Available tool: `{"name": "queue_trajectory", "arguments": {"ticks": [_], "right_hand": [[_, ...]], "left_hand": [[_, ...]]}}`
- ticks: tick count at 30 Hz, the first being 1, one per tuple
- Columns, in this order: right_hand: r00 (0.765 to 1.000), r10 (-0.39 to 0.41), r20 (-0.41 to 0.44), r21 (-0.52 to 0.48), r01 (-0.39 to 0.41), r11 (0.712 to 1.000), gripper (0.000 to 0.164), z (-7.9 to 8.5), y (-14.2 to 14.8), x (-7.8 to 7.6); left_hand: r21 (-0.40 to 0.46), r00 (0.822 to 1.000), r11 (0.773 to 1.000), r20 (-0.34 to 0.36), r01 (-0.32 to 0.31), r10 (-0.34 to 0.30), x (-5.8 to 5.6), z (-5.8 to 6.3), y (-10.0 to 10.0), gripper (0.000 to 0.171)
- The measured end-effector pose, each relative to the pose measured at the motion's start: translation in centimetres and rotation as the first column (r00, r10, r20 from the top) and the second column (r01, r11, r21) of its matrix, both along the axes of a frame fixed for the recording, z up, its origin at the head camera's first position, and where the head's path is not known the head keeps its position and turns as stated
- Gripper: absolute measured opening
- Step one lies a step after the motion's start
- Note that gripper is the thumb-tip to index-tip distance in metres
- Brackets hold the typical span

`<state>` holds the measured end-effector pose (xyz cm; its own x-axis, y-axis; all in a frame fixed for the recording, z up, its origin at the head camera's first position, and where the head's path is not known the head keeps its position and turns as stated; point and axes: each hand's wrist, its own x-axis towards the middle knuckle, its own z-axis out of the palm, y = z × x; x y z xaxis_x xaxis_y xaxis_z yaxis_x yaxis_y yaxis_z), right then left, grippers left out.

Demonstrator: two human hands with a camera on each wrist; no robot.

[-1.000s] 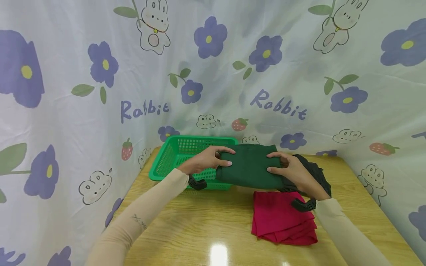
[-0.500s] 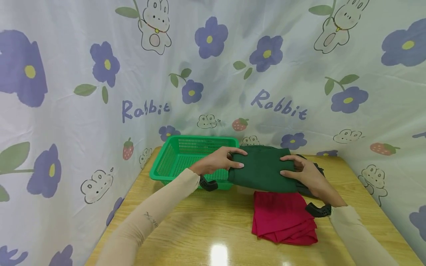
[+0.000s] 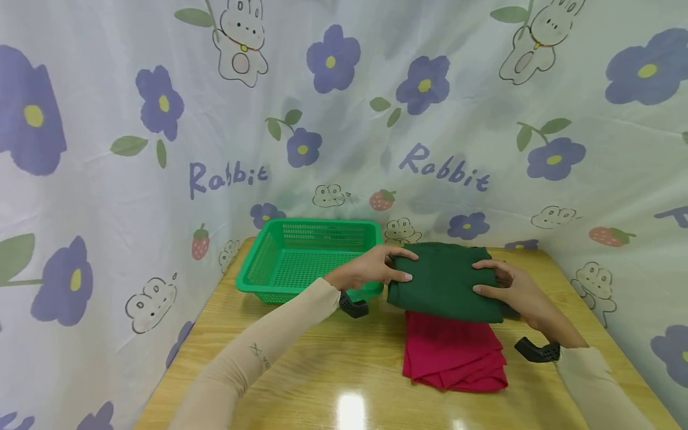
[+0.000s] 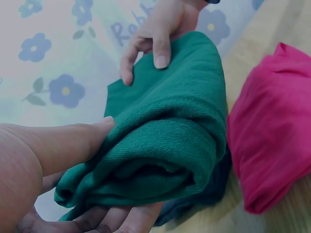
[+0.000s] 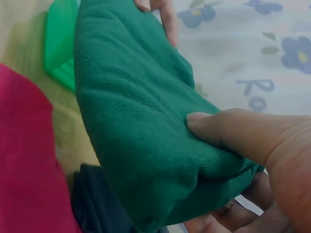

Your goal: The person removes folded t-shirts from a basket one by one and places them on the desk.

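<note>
Both hands hold a folded dark green cloth (image 3: 443,280) by its two ends. My left hand (image 3: 376,266) grips the left end, thumb on top and fingers beneath, as the left wrist view shows. At the right end my right hand (image 3: 507,289) grips it the same way, its thumb pressing the fabric in the right wrist view. The green cloth's layers show rolled over at its open end (image 4: 146,170). Below it lies a dark cloth (image 5: 99,199), mostly hidden in the head view. A folded red cloth (image 3: 454,355) lies on the table in front, its back edge overlapped by the green one.
A green plastic basket (image 3: 258,263) with perforated walls stands at the back left of the wooden table (image 3: 290,382), just left of the left hand. A white curtain (image 3: 344,131) printed with flowers and rabbits hangs behind and along the sides.
Both hands have carried the green cloth to the right, away from over the basket's edge and over the dark cloth, which it now mostly covers. The red cloth and basket have stayed put.
</note>
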<state>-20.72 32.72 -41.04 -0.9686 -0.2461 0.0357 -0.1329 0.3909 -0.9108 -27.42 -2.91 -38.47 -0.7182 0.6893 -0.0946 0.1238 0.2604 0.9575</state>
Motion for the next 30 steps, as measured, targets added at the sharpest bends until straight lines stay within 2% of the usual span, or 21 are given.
{"name": "queue_trajectory", "arguments": {"ticks": [9, 13, 22, 30], "right_hand": [[1.0, -0.019, 0.021, 0.01, 0.018, 1.0, 0.056, -0.3, 2.1, 1.1], [0.999, -0.041, 0.024, 0.031, 0.04, 0.999, 0.056, -0.8, 3.6, 1.9], [0.995, -0.095, 0.036, 0.107, 0.09, 0.99, 0.058, -2.2, 6.8, 3.3], [0.991, -0.108, 0.075, 0.084, 0.102, 0.991, 0.058, -3.4, 9.4, 4.1]], "left_hand": [[0.013, 1.0, 1.0, 0.019, 0.023, -0.023, 0.6, -0.5, 2.3, 0.048], [0.021, 0.999, 0.999, 0.013, 0.037, -0.038, 0.8, -1.1, 3.9, 0.048], [0.064, 0.995, 0.998, 0.097, 0.021, -0.027, 1.7, -2.8, 7.7, 0.048], [0.166, 0.987, 0.986, 0.156, 0.016, -0.042, 2.4, -3.7, 10.1, 0.048]]}}
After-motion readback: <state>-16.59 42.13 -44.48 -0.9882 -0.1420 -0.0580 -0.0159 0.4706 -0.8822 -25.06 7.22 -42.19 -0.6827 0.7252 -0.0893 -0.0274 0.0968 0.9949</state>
